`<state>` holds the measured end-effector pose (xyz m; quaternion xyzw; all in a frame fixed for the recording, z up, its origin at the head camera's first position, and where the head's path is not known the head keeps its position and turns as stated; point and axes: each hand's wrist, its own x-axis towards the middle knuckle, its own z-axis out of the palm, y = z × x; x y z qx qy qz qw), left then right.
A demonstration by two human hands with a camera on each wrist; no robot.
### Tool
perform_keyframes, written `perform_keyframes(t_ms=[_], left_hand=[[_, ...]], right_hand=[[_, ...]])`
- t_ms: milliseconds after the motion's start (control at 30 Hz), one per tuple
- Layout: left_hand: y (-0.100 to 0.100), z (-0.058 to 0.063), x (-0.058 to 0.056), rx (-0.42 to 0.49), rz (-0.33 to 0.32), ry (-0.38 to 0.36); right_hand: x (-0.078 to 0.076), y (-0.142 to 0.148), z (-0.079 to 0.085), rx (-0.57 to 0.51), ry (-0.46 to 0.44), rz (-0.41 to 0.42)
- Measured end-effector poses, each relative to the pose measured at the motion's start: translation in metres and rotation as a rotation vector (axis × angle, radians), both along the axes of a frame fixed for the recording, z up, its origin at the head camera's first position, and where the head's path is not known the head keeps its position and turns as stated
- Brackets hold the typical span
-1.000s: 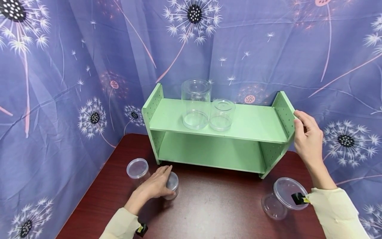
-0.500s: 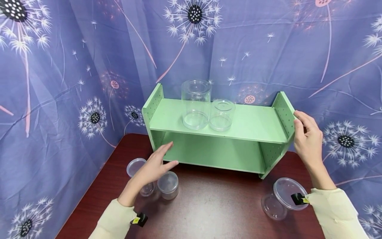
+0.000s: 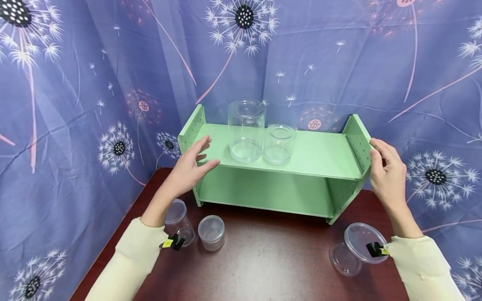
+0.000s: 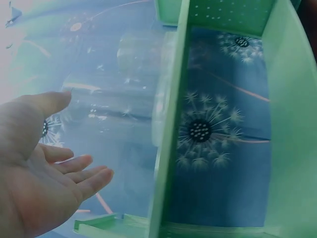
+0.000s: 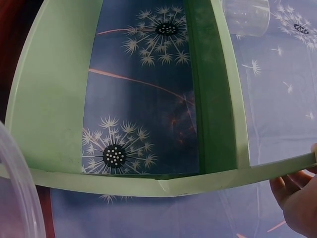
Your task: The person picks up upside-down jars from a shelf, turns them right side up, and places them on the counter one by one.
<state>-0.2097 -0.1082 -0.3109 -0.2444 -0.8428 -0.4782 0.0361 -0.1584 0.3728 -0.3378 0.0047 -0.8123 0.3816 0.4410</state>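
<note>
My left hand [image 3: 188, 169] is raised at the left end of a green two-tier shelf [image 3: 320, 152], thumb and fingers spread with nothing between them. Just to its right, a tall clear jar [image 3: 246, 133] stands on the upper board. Beside that jar is a shorter clear jar [image 3: 279, 144]. In the left wrist view the left hand [image 4: 54, 173] has its palm facing the see-through tall jar, apart from it. My right hand [image 3: 389, 175] grips the top edge of the shelf's right side panel; the right wrist view shows its fingers [image 5: 290, 183] against that panel.
On the dark red tabletop [image 3: 263, 259], a lidded clear jar [image 3: 184, 228] stands at left, partly behind my left forearm. A small lidded jar [image 3: 211, 234] is next to it. Another clear jar [image 3: 345, 259] with a wide lid stands by my right sleeve. A patterned curtain [image 3: 312, 54] hangs behind.
My left hand has let go of the small lidded jar and risen from the table to the upper board's left end. The right hand has stayed on the side panel.
</note>
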Motion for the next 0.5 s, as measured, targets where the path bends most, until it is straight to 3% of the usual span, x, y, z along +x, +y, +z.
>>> perform_keyframes(t_ms=[233,500], left_hand=[[0.0,0.023,-0.023,0.066,-0.008,-0.016],[0.016,0.033,-0.045,0.051,0.004,-0.014]], right_hand=[[-0.001,-0.002,0.0,0.002,0.011,0.013],[0.0,-0.002,0.0,0.002,0.019,0.018]])
